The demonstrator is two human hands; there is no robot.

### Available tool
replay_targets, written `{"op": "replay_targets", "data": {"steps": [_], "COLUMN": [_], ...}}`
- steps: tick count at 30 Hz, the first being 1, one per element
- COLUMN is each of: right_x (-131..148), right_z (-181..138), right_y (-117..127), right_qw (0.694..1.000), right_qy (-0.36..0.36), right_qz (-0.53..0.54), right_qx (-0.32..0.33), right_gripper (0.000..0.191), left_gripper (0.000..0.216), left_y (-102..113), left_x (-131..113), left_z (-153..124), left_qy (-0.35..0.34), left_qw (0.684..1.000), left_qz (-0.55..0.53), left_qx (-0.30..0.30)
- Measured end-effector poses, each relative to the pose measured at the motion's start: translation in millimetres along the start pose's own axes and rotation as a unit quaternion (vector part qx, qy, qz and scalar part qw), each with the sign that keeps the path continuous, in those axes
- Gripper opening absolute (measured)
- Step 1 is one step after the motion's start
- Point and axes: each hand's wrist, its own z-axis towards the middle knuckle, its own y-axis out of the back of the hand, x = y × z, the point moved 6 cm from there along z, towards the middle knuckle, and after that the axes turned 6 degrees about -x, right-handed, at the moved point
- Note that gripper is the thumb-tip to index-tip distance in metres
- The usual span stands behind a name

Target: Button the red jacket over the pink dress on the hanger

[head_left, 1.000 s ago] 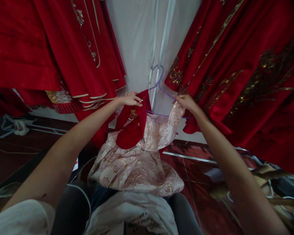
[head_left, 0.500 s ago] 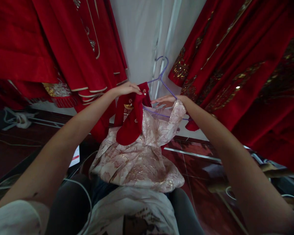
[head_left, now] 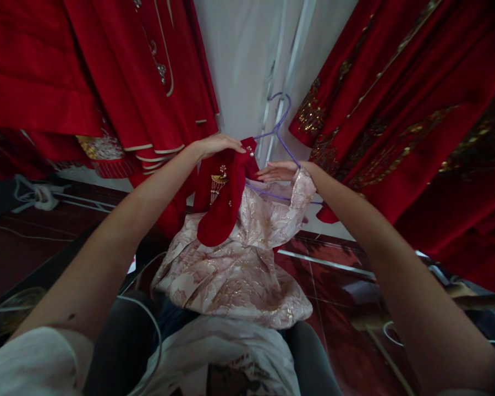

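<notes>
My left hand [head_left: 225, 144] is closed over the upper edge of a red shawl piece [head_left: 220, 217] with beaded gold ornaments. Under and beside it hangs a pale pink brocade dress [head_left: 239, 280], spread over my lap. A thin purple hanger [head_left: 286, 143] rises behind both, its hook upright and its lower bar crossing the dress neckline. Fingers stretched towards the red piece, my right hand [head_left: 278, 170] lies by the hanger's right arm. The dress's right shoulder [head_left: 303, 190] is around or against my right wrist; I cannot tell which.
Red garments [head_left: 144, 82] with pale trim hang at the left, and red garments with gold sequins [head_left: 379, 126] at the right. A pale wall [head_left: 239, 55] with a white metal pole stands between them. Below is a dark red tiled floor [head_left: 334, 319]. A white cable [head_left: 154, 324] runs beside my left leg.
The view has shifted a little, so hands and garments sit slightly further right. My left hand stays on the red shawl piece, and my right fingers still reach out beside the hanger.
</notes>
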Motion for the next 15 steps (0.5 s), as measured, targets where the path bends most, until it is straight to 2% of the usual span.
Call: {"op": "replay_targets", "data": {"steps": [4, 8, 10, 13, 15], "right_x": [6.6, 15.0, 22.4, 31.1, 30.7], "right_z": [3.9, 8.0, 4.7, -13.2, -27.5], "right_y": [3.8, 21.4, 43.2, 78.1, 94.8], "right_qw": [0.997, 0.971, 0.927, 0.831, 0.785], "right_qy": [0.061, 0.092, 0.110, 0.128, 0.113], "right_qz": [-0.022, -0.161, -0.236, -0.317, -0.339], "right_qx": [-0.041, -0.152, -0.268, -0.439, -0.506], "right_gripper": [0.014, 0.014, 0.016, 0.019, 0.020], "left_gripper": [0.020, 0.022, 0.019, 0.020, 0.023], "left_y": [0.7, -10.3, -20.4, -33.3, -37.0], "left_x": [-6.9, -1.3, 6.9, 19.8, 25.2], "left_z": [-8.3, -3.7, 2.9, 11.1, 13.0], "left_qy": [-0.002, -0.023, -0.036, -0.052, -0.073], "left_qw": [0.999, 0.993, 0.983, 0.960, 0.946], "left_qz": [0.051, 0.118, 0.180, 0.274, 0.311], "left_qx": [-0.011, -0.001, -0.002, -0.028, -0.055]}}
